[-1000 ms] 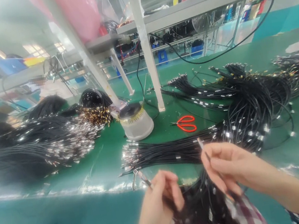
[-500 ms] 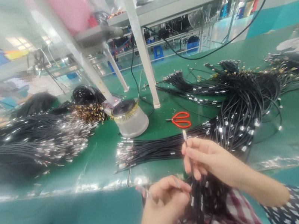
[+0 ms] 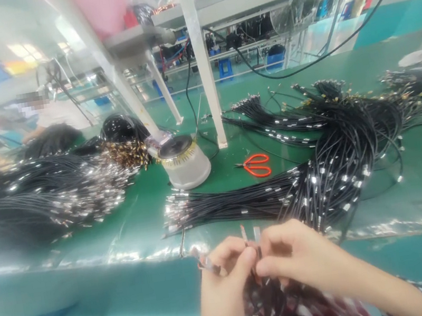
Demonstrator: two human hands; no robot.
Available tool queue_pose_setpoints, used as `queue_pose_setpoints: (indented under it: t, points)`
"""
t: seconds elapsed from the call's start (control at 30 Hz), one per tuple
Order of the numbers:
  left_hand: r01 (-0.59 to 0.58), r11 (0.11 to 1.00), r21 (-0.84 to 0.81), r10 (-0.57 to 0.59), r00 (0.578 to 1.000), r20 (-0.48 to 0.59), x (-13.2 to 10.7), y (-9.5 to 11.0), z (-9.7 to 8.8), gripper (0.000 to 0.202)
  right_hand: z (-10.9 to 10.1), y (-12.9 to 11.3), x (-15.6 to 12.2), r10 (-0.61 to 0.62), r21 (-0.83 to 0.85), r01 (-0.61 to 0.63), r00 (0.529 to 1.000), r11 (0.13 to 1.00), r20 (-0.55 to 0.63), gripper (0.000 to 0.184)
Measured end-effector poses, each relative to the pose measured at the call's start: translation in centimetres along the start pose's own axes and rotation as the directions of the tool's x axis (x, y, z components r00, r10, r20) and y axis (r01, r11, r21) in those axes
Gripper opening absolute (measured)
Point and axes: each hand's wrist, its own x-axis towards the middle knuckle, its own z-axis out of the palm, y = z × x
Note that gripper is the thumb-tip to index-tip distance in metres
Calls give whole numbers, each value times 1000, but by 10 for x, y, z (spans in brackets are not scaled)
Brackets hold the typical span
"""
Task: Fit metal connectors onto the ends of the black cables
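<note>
My left hand and my right hand are close together just in front of the table's edge, above my lap. Between the left thumb and forefinger is a thin black cable whose stripped end points upward. More wire ends stick out on the outer side of that hand. The right thumb and fingers pinch a second black cable with a pale flat tip, upright beside the first. Below both hands, black cables hang over my lap, partly hidden by the hands.
On the green table lies a large bundle of black cables. Red-handled scissors rest near a white round tub with a dark top. More cable bundles cover the left. White shelf posts rise behind. A person sits at far left.
My right hand has moved down and left with its cable, bringing it beside the left hand. The left hand's cable end now points up. The view has shifted slightly.
</note>
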Motion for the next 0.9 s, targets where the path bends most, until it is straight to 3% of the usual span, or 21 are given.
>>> queue_pose_setpoints:
  t: [0.1, 0.17, 0.27, 0.33, 0.53, 0.67, 0.77, 0.9]
  points:
    - [20, 1000, -6, -20, 1000, 3, -1, -2, -1, 10, 1, -1, -2, -138, -222, 119, 988, 968, -73, 20]
    - [85, 996, -25, -85, 996, -11, -1, -3, -1, 9, 1, 0, -3, -271, -382, 213, 957, 899, -105, 19]
    - [150, 987, -58, -151, 989, -4, 1, -3, -1, 14, -2, 2, -2, -419, -571, 297, 903, 766, -93, 21]
    - [157, 986, -59, -156, 988, 22, 2, -3, -1, 14, -5, 2, 0, -451, -615, 319, 890, 722, -68, 21]
    - [63, 997, 38, -62, 998, -23, 0, -6, -2, 12, -15, -4, 9, -231, -294, 178, 961, 939, -155, 12]
    - [11, 996, 93, -4, 998, -69, -2, -9, 0, 15, -10, -8, 12, -272, -226, 230, 946, 947, -174, 13]
    - [35, 998, 58, -33, 999, -35, -5, -8, 2, 17, -7, -13, 15, -331, -159, 313, 938, 936, -103, 10]
    - [133, 991, 22, -135, 980, 147, -7, -3, 3, 17, -13, -16, 23, -321, -35, 324, 944, 945, 82, 14]
